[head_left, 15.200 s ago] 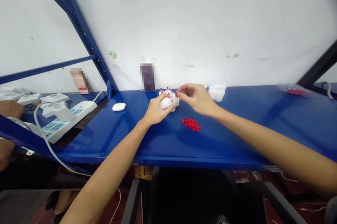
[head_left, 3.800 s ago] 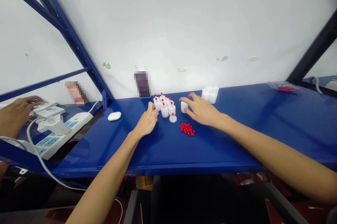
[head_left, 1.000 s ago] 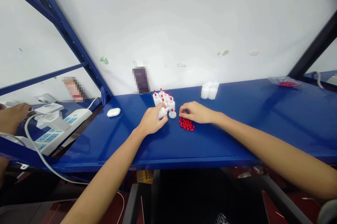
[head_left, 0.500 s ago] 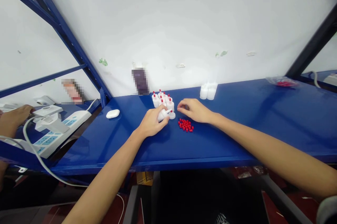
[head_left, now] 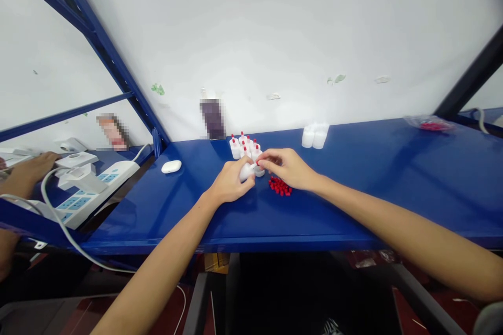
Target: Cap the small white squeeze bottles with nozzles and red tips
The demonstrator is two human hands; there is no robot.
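Observation:
My left hand (head_left: 231, 180) is wrapped around a small white squeeze bottle (head_left: 245, 173), which lies tilted with its thin nozzle towards the right. At that nozzle tip, the fingers of my right hand (head_left: 288, 168) pinch a small red cap (head_left: 258, 163), mostly hidden by the fingertips. A heap of loose red caps (head_left: 280, 186) lies on the blue table (head_left: 353, 183) just below my right hand. Behind my hands stands a tight group of several white bottles (head_left: 236, 150) with red caps on their nozzles.
More white bottles (head_left: 315, 137) stand near the wall, right of centre. A clear bag (head_left: 430, 124) with red pieces lies at the far right. Towards the left are a white earbud case (head_left: 171, 166) and a power strip (head_left: 94, 193). Another person's hand (head_left: 37, 164) is at the left edge.
My right hand has moved left, bringing its fingertips to the bottle's nozzle tip, where a red cap now shows. My left hand still holds the bottle in about the same place.

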